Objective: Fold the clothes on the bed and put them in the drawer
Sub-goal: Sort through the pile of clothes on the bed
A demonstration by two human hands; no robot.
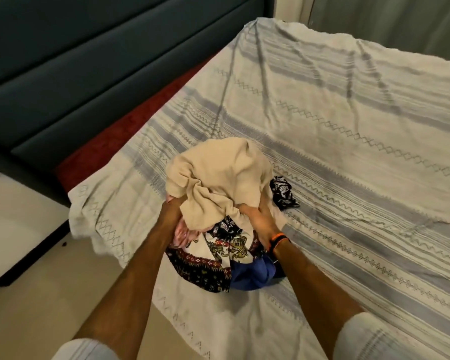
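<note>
clothes pile (pixel 218 229): unfolded heap near bed (pixel 348 126) corner | beige garment (pixel 218 175) on top, bunched | patterned black-cream cloth (pixel 213 258), blue piece (pixel 252 276) beneath

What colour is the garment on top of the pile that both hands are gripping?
Plain beige; the top garment shows clearly in the head view, the only one.

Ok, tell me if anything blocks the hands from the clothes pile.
Nothing does: the left hand and right hand already grip the beige garment on top of the pile. No drawer is in view.
</note>
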